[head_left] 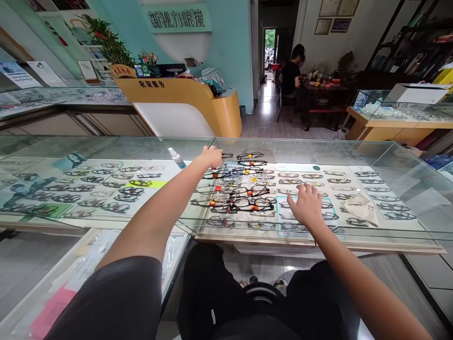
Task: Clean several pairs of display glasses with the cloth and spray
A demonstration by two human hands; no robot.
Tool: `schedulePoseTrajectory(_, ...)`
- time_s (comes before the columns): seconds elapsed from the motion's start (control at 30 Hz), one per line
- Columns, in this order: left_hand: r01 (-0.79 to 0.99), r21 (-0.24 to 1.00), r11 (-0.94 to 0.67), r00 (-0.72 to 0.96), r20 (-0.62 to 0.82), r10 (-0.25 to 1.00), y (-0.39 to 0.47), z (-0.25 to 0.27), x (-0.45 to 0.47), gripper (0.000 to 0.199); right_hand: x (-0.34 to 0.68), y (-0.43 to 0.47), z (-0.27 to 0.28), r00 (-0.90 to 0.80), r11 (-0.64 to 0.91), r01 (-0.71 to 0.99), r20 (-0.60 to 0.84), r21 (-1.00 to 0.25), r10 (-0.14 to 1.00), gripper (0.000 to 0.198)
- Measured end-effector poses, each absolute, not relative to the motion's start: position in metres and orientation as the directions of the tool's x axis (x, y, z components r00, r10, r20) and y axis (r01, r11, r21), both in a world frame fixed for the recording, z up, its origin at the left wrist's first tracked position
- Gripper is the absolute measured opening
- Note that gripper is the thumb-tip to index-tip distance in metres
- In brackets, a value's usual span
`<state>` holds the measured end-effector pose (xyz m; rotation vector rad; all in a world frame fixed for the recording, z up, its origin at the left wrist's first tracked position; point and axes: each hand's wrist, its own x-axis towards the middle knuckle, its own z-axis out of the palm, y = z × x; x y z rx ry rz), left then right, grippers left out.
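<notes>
My left hand (212,157) reaches to the far side of the glass counter. Its fingers are closed at the left end of a pair of eyeglasses (227,155), whose near part they hide. Beside it, several dark-framed eyeglasses (251,191) with orange and yellow tags stand in two columns on the glass top. My right hand (307,204) rests open on the glass with its fingers spread, to the right of those columns and above the frames displayed inside. A white spray bottle (176,158) stands left of my left hand.
The glass display case (399,236) holds rows of eyeglasses. A cloth pouch (361,209) lies at the right. Below left, an open drawer (180,241) contains papers and pink sheets. Beyond are a yellow reception desk (226,113) and a seated person (290,78) at a dark table.
</notes>
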<state>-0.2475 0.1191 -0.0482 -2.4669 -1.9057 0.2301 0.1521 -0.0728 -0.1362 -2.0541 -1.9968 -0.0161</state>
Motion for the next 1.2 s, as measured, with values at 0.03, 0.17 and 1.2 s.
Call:
schedulePoseTrajectory(0.03,0.967,-0.108,-0.231,0.220,-0.105,0.970,0.112,-0.045,-0.249,0.054,0.153,-0.073,-0.136,0.046,-0.009,0.983,0.199,-0.186,0.979,0.055)
schedulePoseTrajectory(0.17,0.964,-0.061,-0.260,0.255,-0.072,0.964,0.046,-0.028,-0.262,0.060,0.154,-0.073,-0.136,0.046,-0.010,0.984,0.200,-0.177,0.979,0.056)
schedulePoseTrajectory(1.2,0.946,0.049,-0.322,0.311,0.159,0.937,-0.069,-0.073,-0.284,0.024,0.160,-0.071,-0.142,0.030,0.005,0.985,0.201,-0.172,0.979,0.064)
